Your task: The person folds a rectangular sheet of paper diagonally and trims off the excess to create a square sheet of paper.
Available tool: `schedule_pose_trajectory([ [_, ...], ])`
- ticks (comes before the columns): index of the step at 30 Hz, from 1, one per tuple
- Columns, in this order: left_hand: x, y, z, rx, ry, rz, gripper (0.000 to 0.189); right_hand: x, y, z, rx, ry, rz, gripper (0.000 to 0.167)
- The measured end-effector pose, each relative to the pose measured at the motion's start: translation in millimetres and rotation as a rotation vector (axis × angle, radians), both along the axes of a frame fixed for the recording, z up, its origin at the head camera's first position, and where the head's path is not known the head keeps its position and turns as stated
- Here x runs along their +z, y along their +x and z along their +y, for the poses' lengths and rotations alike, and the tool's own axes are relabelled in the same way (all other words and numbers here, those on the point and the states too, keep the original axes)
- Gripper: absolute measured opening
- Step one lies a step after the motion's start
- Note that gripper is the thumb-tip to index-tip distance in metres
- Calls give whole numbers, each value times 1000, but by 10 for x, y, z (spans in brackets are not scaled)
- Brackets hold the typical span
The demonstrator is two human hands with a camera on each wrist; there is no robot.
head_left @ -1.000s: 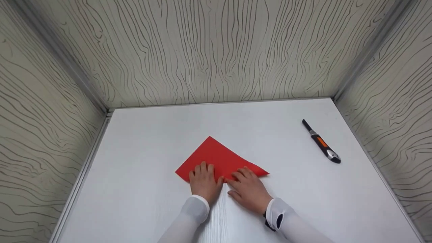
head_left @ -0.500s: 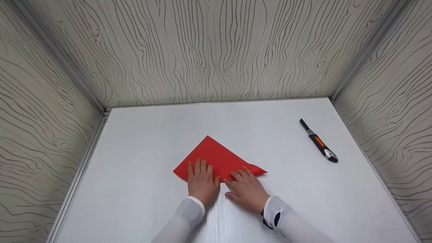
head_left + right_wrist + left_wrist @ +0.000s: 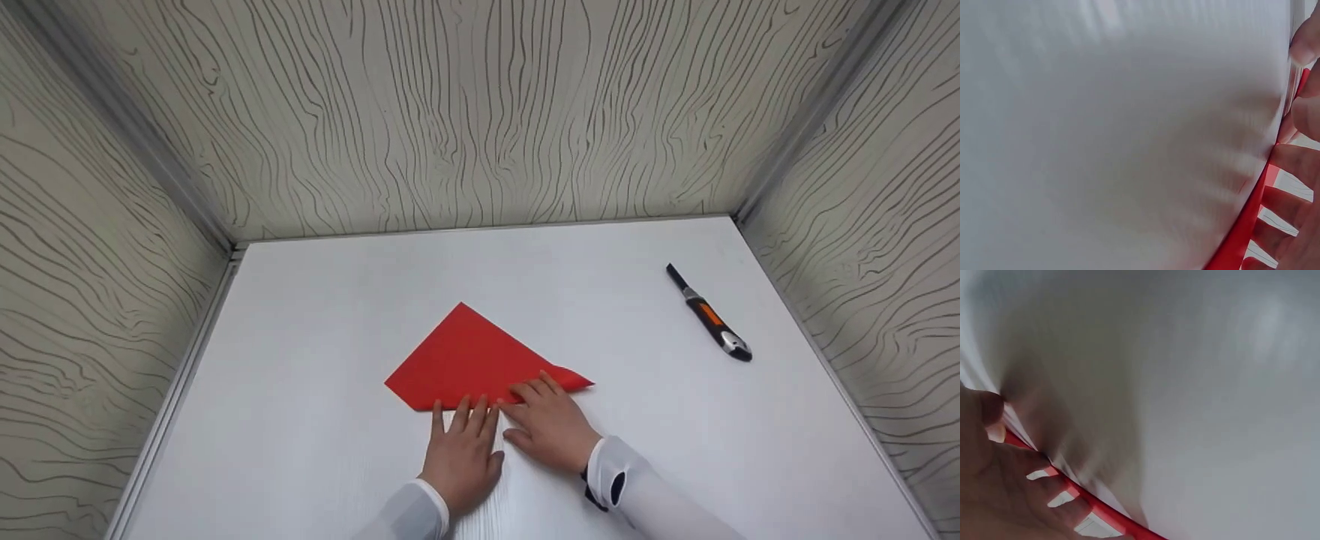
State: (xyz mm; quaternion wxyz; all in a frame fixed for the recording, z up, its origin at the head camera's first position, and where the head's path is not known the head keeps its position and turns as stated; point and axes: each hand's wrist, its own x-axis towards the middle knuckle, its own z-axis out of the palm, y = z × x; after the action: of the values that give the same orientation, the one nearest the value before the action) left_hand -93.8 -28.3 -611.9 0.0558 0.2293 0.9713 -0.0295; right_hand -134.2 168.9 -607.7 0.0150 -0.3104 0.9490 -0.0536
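A sheet of red paper (image 3: 469, 352), folded over along its near edge, lies on the white table (image 3: 337, 322) in the head view. My left hand (image 3: 463, 461) has its fingers straight and spread, with the fingertips right on the near fold. To its right, my right hand (image 3: 553, 429) rests its fingers on the right part of the paper, beside the raised right corner. In the left wrist view a red strip of paper (image 3: 1109, 513) runs under the left fingertips. The right wrist view shows the paper's red edge (image 3: 1241, 230) alongside the right fingers.
A utility knife (image 3: 709, 313) with a black and orange handle lies at the right of the table. Wood-patterned panels (image 3: 465, 112) enclose the table at the back and both sides, with grey metal rails (image 3: 161, 169) at the corners.
My left hand has slid back toward me, from lying over the paper to having its fingertips at the near fold. The right hand has stayed nearly in place; the right part lies a little flatter.
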Motion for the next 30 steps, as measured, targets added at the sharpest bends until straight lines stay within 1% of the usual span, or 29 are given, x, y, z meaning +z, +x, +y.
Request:
schedule_pose_trajectory([
  [4, -37, -40, -21, -12, 17, 8, 80, -32, 2, 3, 4, -1, 3, 49],
  [8, -51, -55, -45, -17, 23, 9, 82, -44, 9, 5, 8, -1, 4, 50],
  [11, -50, -49, -64, -17, 35, -7, 85, -26, 16, 9, 9, -11, 3, 50],
  [14, -43, -31, -69, -10, 44, -39, 88, -6, 18, 13, 3, -13, -8, 51],
  [18, -25, -16, -61, 8, 36, -70, 91, 5, 11, 9, -7, 4, -34, 53],
  [22, 2, -28, -59, 29, 33, -82, 93, 19, 15, -14, -6, 28, -42, 57],
  [30, 81, -44, -36, 24, -9, -99, 90, 9, 101, -61, 39, 91, -38, 67],
])
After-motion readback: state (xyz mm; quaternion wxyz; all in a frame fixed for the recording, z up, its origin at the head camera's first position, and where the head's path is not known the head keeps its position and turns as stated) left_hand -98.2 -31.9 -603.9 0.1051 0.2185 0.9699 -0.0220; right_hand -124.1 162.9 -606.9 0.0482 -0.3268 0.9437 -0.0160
